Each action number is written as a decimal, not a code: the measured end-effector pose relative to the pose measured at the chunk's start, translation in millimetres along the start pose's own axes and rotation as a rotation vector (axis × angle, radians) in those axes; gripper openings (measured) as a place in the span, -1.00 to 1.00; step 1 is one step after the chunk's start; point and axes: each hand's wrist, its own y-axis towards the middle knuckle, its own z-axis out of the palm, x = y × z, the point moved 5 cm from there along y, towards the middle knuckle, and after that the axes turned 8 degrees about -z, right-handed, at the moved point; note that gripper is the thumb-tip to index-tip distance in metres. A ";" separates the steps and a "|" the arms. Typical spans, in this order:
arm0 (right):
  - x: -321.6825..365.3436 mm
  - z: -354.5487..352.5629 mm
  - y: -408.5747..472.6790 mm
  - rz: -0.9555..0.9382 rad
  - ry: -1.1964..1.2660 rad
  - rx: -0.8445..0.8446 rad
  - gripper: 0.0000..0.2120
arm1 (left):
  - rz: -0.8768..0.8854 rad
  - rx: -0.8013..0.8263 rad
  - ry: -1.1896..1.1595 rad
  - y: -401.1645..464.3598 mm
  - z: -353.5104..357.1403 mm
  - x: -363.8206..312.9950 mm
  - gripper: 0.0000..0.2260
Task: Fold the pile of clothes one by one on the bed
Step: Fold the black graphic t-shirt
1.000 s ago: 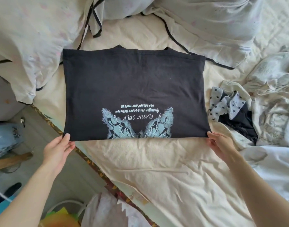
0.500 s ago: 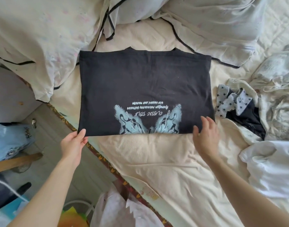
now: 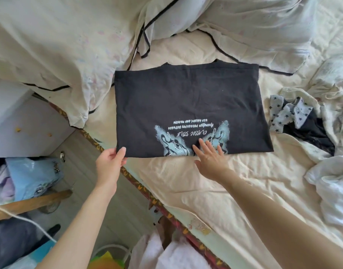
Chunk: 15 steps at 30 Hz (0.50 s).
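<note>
**Left corner pinched, right palm at the midline**

My left hand (image 3: 110, 162) pinches the near-left corner of the black T-shirt (image 3: 188, 105), thumb on top. My right hand (image 3: 210, 157) lies flat and released, fingers (image 3: 202, 147) straight on the butterfly print at the middle of the near hem. The shirt lies on the bed (image 3: 215, 191), long axis left to right, running away from both hands. I judge the left half folds over next. A second ago my right hand held the near-right corner; it has since slid to the centre.
</note>
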 end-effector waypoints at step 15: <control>-151.5 -84.0 -46.0 0.165 1.875 -0.365 -0.60 | 0.908 0.091 0.253 -147.3 240.3 -139.5 -0.91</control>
